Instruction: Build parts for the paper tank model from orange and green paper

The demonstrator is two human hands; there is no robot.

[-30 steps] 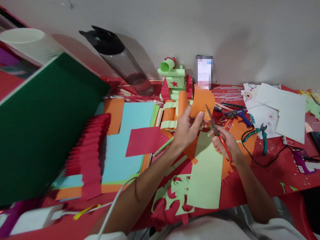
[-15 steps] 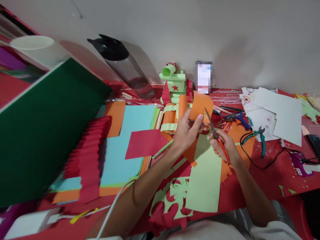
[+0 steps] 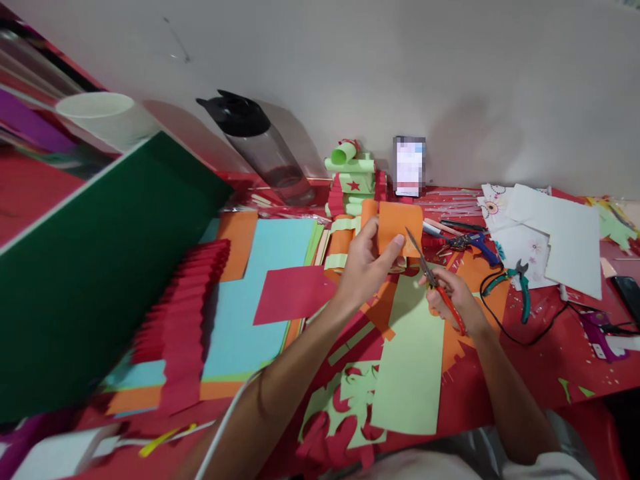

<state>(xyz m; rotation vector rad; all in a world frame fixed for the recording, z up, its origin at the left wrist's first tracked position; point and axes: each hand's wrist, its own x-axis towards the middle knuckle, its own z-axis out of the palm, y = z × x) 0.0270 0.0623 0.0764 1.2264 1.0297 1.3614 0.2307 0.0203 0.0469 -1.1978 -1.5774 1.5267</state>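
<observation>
My left hand (image 3: pixel 367 263) pinches a piece of orange paper (image 3: pixel 401 223) near its lower edge, thumb in front. A curled orange part stands just left of that sheet, behind my fingers. My right hand (image 3: pixel 453 297) grips scissors (image 3: pixel 444 300) with red handles, their blades pointing up and left. The blade tip lies at the right part of the orange paper; whether it touches is hard to tell. Behind the hands stands a model of rolled green, red and orange paper (image 3: pixel 353 183) with a red star. Beneath them lies a long light green sheet (image 3: pixel 410 373).
Left are stacked coloured sheets (image 3: pixel 240 320), pleated red paper (image 3: pixel 183 340), a dark green board (image 3: pixel 100 267) and a bottle (image 3: pixel 265 153). A phone (image 3: pixel 409 167) leans on the wall. Rightward lie a blue glue gun (image 3: pixel 477 245), teal-handled cutters (image 3: pixel 523 287), a black cord and white cards (image 3: pixel 575 237).
The view has tilted slightly, so most things sit lower. The orange paper now faces me flatter, and its bend shows less. Both hands keep their hold.
</observation>
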